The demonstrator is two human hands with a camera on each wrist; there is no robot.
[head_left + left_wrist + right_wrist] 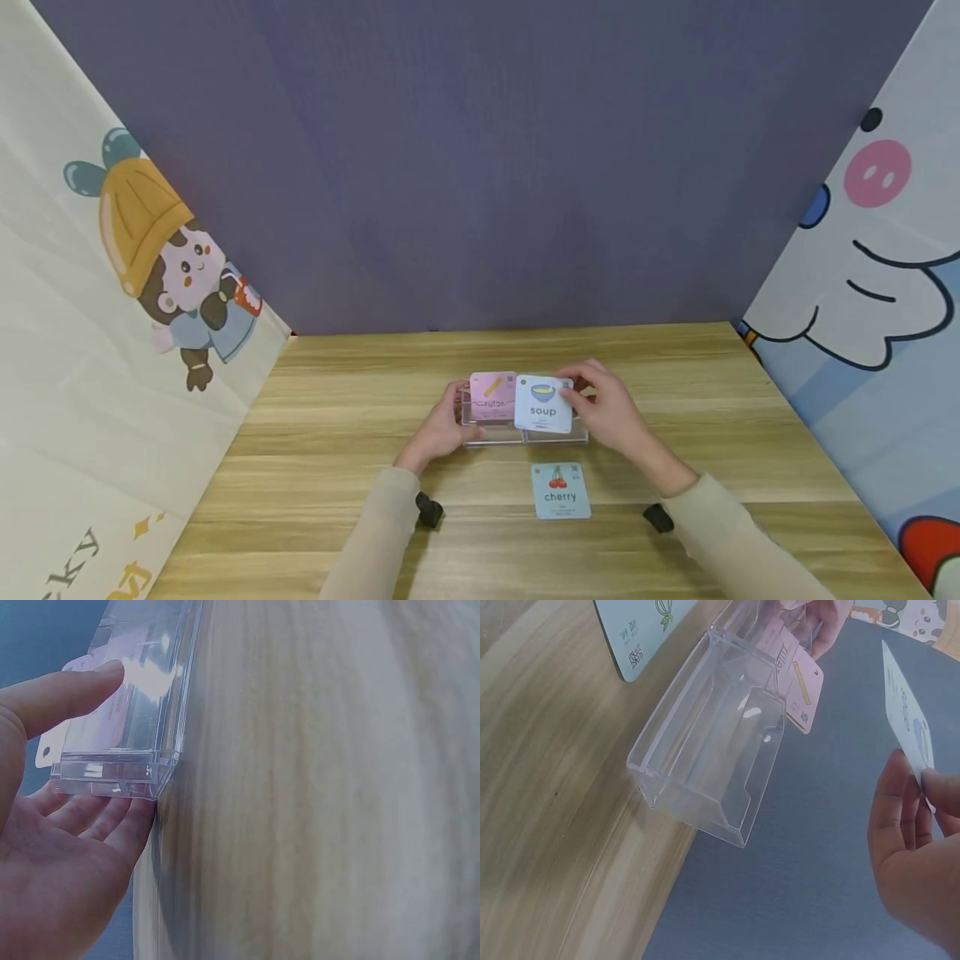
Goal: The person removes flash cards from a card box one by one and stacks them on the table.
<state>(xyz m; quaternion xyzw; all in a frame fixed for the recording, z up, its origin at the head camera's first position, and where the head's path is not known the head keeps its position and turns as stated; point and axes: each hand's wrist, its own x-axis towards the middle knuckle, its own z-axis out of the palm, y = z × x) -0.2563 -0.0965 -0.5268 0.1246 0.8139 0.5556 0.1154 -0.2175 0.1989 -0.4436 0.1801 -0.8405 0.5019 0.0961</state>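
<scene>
My right hand [613, 412] pinches a white "soup" card [543, 417] by its edge, with a bowl pictured on it. In the head view the card hangs in front of the right part of a clear plastic card holder [501, 435]. The right wrist view shows the holder's near compartment [712, 742] with no card in it, the card raised apart from it. A pink card [492, 400], its word looking like "ruler", stands in the left compartment. My left hand [442, 427] grips the holder's left end, thumb over the front and fingers against the side.
A light blue "cherry" card [561, 500] lies face up on the wooden table [337, 500], just in front of the holder. A dark grey panel [480, 167] rises behind the table, with printed cloths [75, 375] at both sides.
</scene>
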